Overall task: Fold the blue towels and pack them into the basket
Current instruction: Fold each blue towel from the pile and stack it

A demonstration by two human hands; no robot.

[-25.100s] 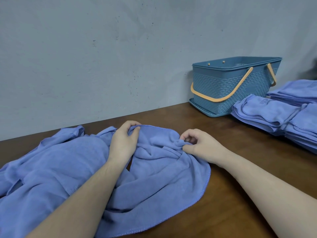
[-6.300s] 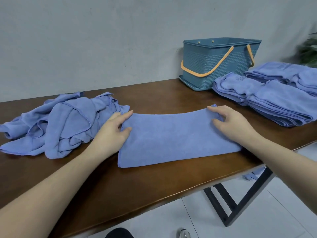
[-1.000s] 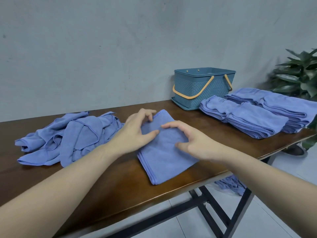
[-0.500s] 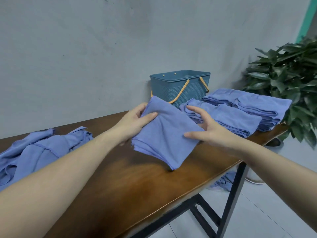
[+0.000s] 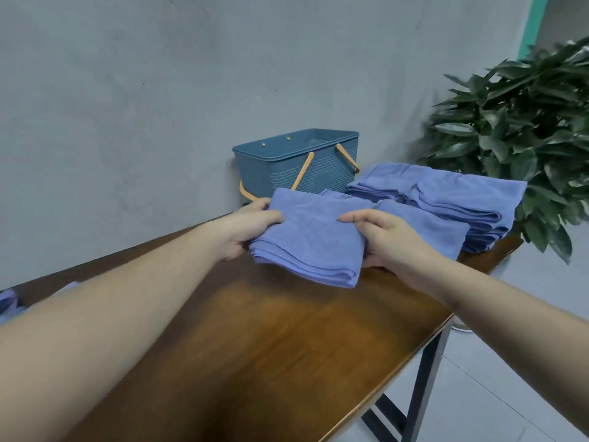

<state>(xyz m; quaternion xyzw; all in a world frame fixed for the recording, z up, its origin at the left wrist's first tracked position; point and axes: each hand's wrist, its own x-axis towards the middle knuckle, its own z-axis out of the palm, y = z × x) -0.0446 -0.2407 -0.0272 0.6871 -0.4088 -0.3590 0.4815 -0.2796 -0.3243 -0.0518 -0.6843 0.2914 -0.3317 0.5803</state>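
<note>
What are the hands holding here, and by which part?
Both hold the folded blue towel: the left hand grips its left edge, the right hand its right edge.

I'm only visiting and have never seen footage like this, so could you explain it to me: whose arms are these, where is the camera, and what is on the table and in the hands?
There is no machine here. A person wears a wide-angle camera on the head, looking forward and down, so you see their own two bare arms reaching out.

The left hand and right hand together grip one folded blue towel, thumbs on top and fingers underneath, lifted just above the brown wooden table.

Behind it, against the grey wall, stands a blue basket with orange handles. To its right lie stacks of folded towels. At the far left edge a bit of unfolded blue cloth shows. A leafy green plant stands beyond the table's right end.
</note>
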